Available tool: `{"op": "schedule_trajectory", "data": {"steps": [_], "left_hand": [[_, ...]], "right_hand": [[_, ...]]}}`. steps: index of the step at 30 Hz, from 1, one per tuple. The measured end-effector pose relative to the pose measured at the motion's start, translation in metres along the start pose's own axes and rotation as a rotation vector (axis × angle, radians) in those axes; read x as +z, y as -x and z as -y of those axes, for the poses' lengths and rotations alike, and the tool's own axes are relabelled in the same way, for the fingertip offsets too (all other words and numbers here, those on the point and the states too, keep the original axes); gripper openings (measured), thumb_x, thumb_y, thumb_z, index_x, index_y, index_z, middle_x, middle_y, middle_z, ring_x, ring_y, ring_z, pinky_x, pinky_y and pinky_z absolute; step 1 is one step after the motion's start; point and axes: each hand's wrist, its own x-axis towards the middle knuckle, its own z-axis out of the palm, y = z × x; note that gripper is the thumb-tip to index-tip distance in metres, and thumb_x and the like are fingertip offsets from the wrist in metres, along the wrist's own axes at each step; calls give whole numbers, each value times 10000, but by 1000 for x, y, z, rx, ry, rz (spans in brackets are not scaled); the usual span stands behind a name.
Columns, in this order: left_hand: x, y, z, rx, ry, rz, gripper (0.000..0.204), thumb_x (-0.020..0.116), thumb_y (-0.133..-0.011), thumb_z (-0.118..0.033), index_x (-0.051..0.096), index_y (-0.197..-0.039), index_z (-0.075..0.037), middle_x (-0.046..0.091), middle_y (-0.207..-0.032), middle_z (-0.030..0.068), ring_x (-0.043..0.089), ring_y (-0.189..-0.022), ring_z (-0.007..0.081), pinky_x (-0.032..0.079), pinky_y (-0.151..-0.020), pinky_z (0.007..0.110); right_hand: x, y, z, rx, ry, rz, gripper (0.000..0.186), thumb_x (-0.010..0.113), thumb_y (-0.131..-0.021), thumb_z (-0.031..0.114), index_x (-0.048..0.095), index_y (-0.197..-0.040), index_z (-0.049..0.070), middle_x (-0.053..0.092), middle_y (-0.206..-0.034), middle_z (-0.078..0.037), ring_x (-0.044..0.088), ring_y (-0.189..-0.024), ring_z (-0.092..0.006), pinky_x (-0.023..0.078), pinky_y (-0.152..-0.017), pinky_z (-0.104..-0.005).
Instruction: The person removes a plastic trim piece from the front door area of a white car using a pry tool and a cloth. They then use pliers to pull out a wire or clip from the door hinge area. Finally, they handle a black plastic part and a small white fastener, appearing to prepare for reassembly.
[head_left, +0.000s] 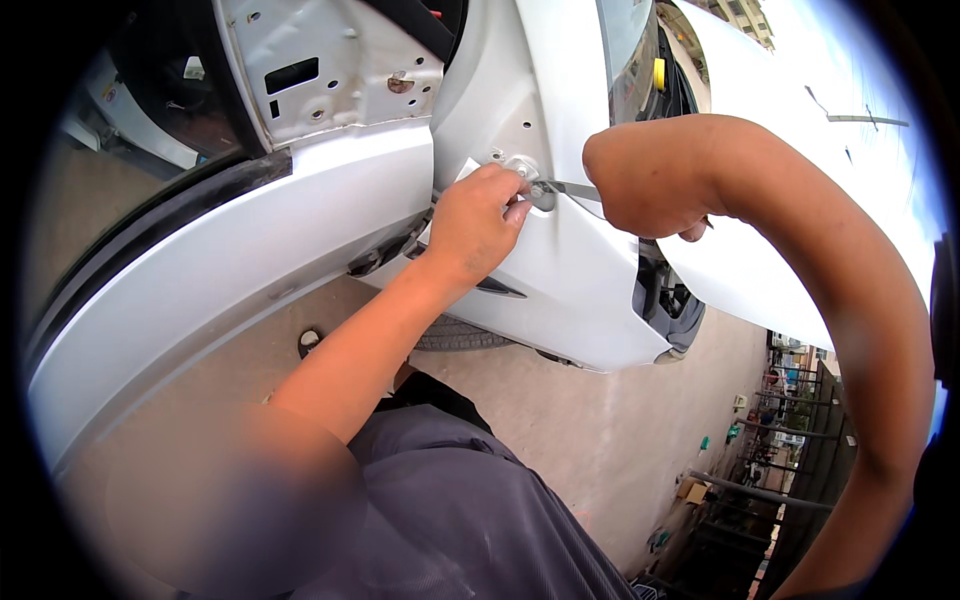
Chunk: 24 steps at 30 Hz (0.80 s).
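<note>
Outdoors, bare concrete ground (pixel 600 440) runs under a white car, and everything sits around the car's white fender (pixel 560 270). Your left hand (pixel 478 222) rests against the fender near its upper edge, with the fingertips (pixel 512 190) pinched together on a small silver bolt fitting (pixel 524 168) set in the panel. Your right hand (pixel 640 180) is curled into a fist just to the right of that fitting, and a thin metal wrench (pixel 572 188) sticks out of the fist and reaches across to the fitting, meeting it right beside your left fingertips. Your right forearm arcs down the right side of the view, well away from the fender.

Left of the fender, the open white door (pixel 220 250) stands with its edge toward you, a black rubber seal running along it, and above it the door's inner metal with several holes shows. Below the fender, the black tyre (pixel 460 335) peeks out just under its lower edge. Your grey trousers (pixel 470 510) fill the bottom of the view beneath the fender. Far beyond the fender's right corner, a metal fence (pixel 790 440) lines the ground, with small litter near it.
</note>
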Motion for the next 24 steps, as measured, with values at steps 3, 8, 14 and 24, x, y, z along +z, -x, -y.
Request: {"op": "schedule_trajectory", "data": {"steps": [3, 8, 14, 24], "left_hand": [[18, 17, -5, -131, -95, -24, 180, 741, -831, -114, 681, -980, -33, 654, -909, 106, 657, -777, 313, 522, -683, 415], [37, 17, 1, 4, -317, -181, 160, 748, -836, -222, 648, -866, -101, 614, -816, 33, 646, -634, 266, 503, -511, 394], [47, 12, -3, 6, -359, -244, 165, 787, -789, -200, 668, -843, -99, 587, -728, 31, 614, -588, 246, 477, -492, 368], [53, 16, 4, 101, -361, -343, 206, 823, -738, -136, 707, -894, -68, 561, -684, 29, 579, -543, 224, 449, -478, 348]], "right_hand": [[-3, -5, -5, -59, 61, 59, 174, 597, -572, -85, 425, -563, -63, 429, -564, -155, 370, -504, -247, 320, -427, -407], [-11, -5, -10, 5, -127, 142, 189, 519, -879, 43, 586, -774, -99, 590, -605, -161, 614, -504, -271, 481, -475, -402], [-19, -6, -15, -37, -256, 215, 241, 509, -892, 56, 587, -716, -89, 591, -605, -161, 600, -506, -273, 484, -490, -400], [-10, -34, -32, -517, 386, 198, 223, 558, -883, 44, 615, -713, -88, 590, -640, -178, 578, -552, -284, 479, -535, -410]]}}
